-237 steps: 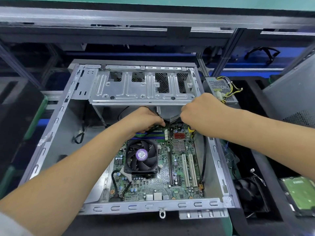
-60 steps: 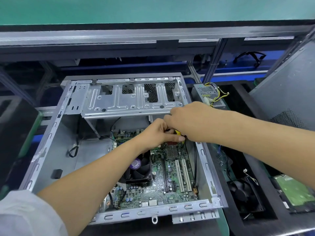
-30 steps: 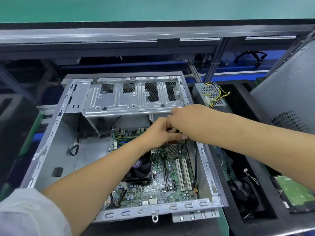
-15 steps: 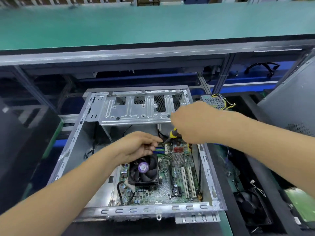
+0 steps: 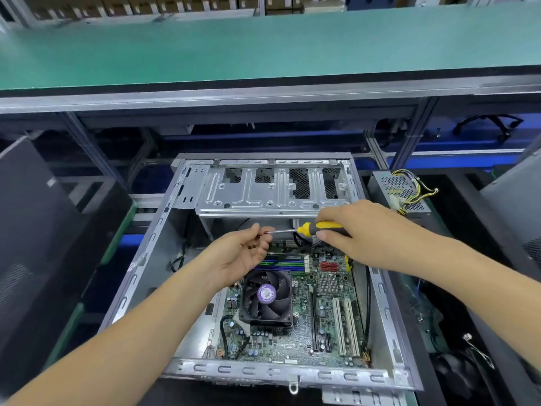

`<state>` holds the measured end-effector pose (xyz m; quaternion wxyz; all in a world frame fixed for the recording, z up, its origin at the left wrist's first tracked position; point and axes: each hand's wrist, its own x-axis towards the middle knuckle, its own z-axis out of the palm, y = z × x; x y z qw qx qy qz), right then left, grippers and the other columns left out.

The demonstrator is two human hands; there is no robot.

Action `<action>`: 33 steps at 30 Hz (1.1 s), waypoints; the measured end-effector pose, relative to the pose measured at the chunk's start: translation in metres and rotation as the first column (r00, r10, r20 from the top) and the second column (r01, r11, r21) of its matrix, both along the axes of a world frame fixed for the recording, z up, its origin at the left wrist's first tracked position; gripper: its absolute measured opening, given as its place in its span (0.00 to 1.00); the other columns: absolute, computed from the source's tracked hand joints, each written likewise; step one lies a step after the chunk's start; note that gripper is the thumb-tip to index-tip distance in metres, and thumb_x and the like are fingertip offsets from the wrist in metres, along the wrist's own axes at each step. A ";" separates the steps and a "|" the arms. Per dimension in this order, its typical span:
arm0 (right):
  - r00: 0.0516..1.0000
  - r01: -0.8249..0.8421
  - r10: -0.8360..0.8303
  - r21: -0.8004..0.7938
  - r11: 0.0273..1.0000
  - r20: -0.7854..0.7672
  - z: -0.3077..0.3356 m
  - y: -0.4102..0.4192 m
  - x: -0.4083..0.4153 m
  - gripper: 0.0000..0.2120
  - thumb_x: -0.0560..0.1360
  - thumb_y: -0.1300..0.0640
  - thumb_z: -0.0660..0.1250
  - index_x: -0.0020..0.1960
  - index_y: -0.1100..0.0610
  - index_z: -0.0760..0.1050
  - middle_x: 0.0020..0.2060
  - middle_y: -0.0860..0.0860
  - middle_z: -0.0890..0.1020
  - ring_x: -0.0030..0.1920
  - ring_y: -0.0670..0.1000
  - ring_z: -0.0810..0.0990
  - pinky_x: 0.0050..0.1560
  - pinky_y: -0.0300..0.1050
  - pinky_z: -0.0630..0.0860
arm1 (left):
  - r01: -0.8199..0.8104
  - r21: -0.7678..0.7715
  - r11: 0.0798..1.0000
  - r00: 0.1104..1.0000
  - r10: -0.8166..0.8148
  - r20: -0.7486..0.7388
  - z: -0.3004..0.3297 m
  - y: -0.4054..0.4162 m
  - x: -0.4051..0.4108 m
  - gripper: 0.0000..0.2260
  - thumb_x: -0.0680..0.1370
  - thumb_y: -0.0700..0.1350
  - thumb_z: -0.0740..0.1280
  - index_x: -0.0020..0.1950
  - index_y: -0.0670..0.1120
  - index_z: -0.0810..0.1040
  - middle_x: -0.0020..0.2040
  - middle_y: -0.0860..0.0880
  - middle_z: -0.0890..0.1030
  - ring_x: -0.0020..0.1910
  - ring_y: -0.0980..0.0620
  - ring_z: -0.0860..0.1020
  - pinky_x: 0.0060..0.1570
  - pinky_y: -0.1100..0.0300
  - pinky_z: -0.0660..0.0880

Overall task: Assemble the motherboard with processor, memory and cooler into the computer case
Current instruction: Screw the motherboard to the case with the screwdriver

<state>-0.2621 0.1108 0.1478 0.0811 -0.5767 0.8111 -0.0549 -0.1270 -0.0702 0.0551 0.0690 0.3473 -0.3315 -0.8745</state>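
Fingertips (image 5: 257, 230) of the left hand (image 5: 238, 256) pinch at the metal tip of the yellow-and-black-handled screwdriver (image 5: 317, 228), perhaps seating a screw, too small to tell; the right hand (image 5: 360, 232) is clenched round its handle, shaft level above the board. Open grey steel computer case (image 5: 383, 306) lies on its side, drive cage at the far end: stiff, probably heavy, edges likely sharp, best held by the frame rails. Green motherboard (image 5: 328, 338) sits flat on the case floor toward the right wall: rigid but fragile, handle by edges only. Black square cooler fan with purple hub label (image 5: 267, 298) is mounted on it, memory sticks (image 5: 281, 263) just beyond. Judgement: screwing the board down.
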 end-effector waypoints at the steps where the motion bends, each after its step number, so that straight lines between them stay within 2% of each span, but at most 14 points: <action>1: 1.000 0.015 -0.015 -0.001 1.000 -0.008 0.000 0.000 -0.001 0.10 0.80 0.45 0.57 0.52 0.48 0.74 0.29 0.43 0.73 0.29 0.41 0.69 0.27 0.39 0.65 | 0.008 0.004 1.000 1.000 -0.008 -0.015 0.001 -0.001 0.000 0.10 0.81 0.38 0.59 0.49 0.35 0.78 0.35 0.44 0.81 0.29 0.55 0.78 0.29 0.66 0.77; 5: 0.999 0.032 -0.032 -0.002 0.999 -0.010 0.001 0.002 -0.004 0.09 0.79 0.45 0.58 0.50 0.48 0.74 0.30 0.43 0.74 0.30 0.42 0.71 0.28 0.41 0.67 | 0.014 -0.022 1.000 0.999 -0.014 -0.031 0.002 -0.003 -0.001 0.11 0.81 0.32 0.55 0.54 0.33 0.76 0.41 0.41 0.84 0.36 0.52 0.84 0.35 0.64 0.80; 8: 0.999 0.029 -0.029 -0.002 1.000 -0.028 0.002 0.004 -0.005 0.09 0.79 0.44 0.58 0.50 0.47 0.74 0.30 0.43 0.74 0.31 0.42 0.71 0.27 0.40 0.65 | 0.027 -0.043 0.999 1.000 -0.028 -0.007 0.002 -0.001 -0.002 0.10 0.82 0.36 0.56 0.53 0.34 0.76 0.39 0.42 0.84 0.33 0.53 0.83 0.33 0.64 0.79; 10: 0.999 0.027 -0.027 -0.006 1.000 -0.030 0.002 0.005 -0.004 0.10 0.79 0.44 0.58 0.50 0.47 0.74 0.30 0.43 0.75 0.31 0.41 0.71 0.27 0.40 0.65 | 0.047 -0.098 0.994 0.998 -0.043 0.038 0.001 0.001 -0.003 0.11 0.83 0.41 0.56 0.50 0.37 0.76 0.33 0.45 0.82 0.27 0.55 0.79 0.28 0.66 0.77; 12: 0.999 0.021 -0.022 -0.006 1.000 -0.034 0.002 0.005 -0.002 0.11 0.79 0.43 0.57 0.51 0.47 0.74 0.31 0.43 0.75 0.31 0.42 0.73 0.27 0.39 0.65 | 0.074 -0.160 0.984 0.995 -0.063 0.072 0.000 0.003 -0.003 0.13 0.83 0.46 0.56 0.46 0.40 0.74 0.26 0.49 0.75 0.21 0.56 0.70 0.22 0.67 0.69; 14: 0.999 0.016 -0.016 -0.008 1.000 -0.034 0.002 0.005 -0.001 0.11 0.79 0.43 0.57 0.51 0.47 0.74 0.31 0.43 0.76 0.31 0.43 0.74 0.26 0.39 0.63 | 0.097 -0.200 0.975 0.994 -0.085 0.068 -0.003 0.002 -0.003 0.14 0.83 0.48 0.57 0.41 0.42 0.72 0.22 0.51 0.67 0.19 0.57 0.62 0.20 0.68 0.61; 16: 0.999 0.013 -0.014 -0.014 1.000 -0.035 0.003 0.006 0.000 0.10 0.79 0.43 0.57 0.51 0.46 0.74 0.31 0.43 0.75 0.31 0.42 0.73 0.26 0.38 0.62 | 0.094 -0.202 0.975 0.995 -0.083 0.062 -0.006 0.002 -0.004 0.14 0.82 0.49 0.58 0.40 0.43 0.72 0.22 0.53 0.64 0.19 0.58 0.60 0.19 0.68 0.60; 19: 0.999 0.022 -0.023 -0.020 1.000 -0.043 0.003 0.007 -0.001 0.09 0.79 0.43 0.57 0.51 0.46 0.74 0.29 0.42 0.74 0.30 0.41 0.71 0.26 0.39 0.62 | 0.051 -0.117 0.992 0.999 -0.049 0.021 -0.007 0.001 -0.004 0.12 0.83 0.44 0.58 0.46 0.38 0.77 0.28 0.50 0.72 0.23 0.58 0.68 0.23 0.67 0.69; 21: 0.999 0.033 -0.034 -0.019 0.999 -0.042 0.004 0.009 -0.002 0.09 0.79 0.44 0.58 0.51 0.46 0.74 0.30 0.42 0.73 0.30 0.41 0.72 0.26 0.39 0.63 | 0.040 -0.042 0.998 0.998 -0.041 -0.040 -0.006 -0.001 -0.004 0.12 0.82 0.37 0.57 0.52 0.34 0.78 0.36 0.44 0.78 0.29 0.56 0.77 0.30 0.66 0.77; 23: 0.999 0.039 -0.040 -0.010 0.999 -0.037 0.005 0.010 -0.004 0.09 0.79 0.44 0.58 0.51 0.46 0.74 0.30 0.42 0.73 0.31 0.43 0.72 0.27 0.40 0.64 | 0.038 0.003 0.999 0.996 -0.038 -0.082 -0.005 -0.002 -0.004 0.12 0.81 0.33 0.55 0.56 0.32 0.77 0.40 0.41 0.80 0.34 0.53 0.82 0.36 0.65 0.79; 26: 0.998 0.036 -0.036 -0.006 0.999 -0.041 0.006 0.011 -0.005 0.10 0.79 0.44 0.58 0.51 0.47 0.74 0.29 0.43 0.74 0.30 0.43 0.72 0.28 0.40 0.65 | 0.025 0.055 0.998 0.996 -0.020 -0.085 -0.003 0.001 -0.005 0.11 0.81 0.31 0.56 0.56 0.31 0.75 0.43 0.39 0.80 0.35 0.52 0.83 0.35 0.64 0.79; 29: 0.998 0.036 -0.036 -0.005 0.999 -0.044 0.006 0.011 -0.005 0.10 0.79 0.44 0.58 0.51 0.47 0.74 0.29 0.43 0.74 0.29 0.43 0.71 0.28 0.40 0.64 | -0.006 0.122 0.992 0.998 0.013 -0.058 -0.004 0.003 -0.006 0.08 0.79 0.32 0.59 0.56 0.31 0.74 0.40 0.38 0.82 0.34 0.50 0.83 0.32 0.63 0.80; 33: 0.998 0.043 -0.043 -0.012 0.999 -0.038 0.007 0.011 -0.004 0.09 0.79 0.44 0.58 0.51 0.46 0.74 0.28 0.43 0.72 0.28 0.42 0.70 0.26 0.40 0.64 | 0.011 0.124 0.992 0.998 -0.003 -0.066 -0.004 0.003 -0.005 0.10 0.71 0.35 0.67 0.51 0.35 0.75 0.38 0.40 0.83 0.33 0.53 0.82 0.32 0.65 0.79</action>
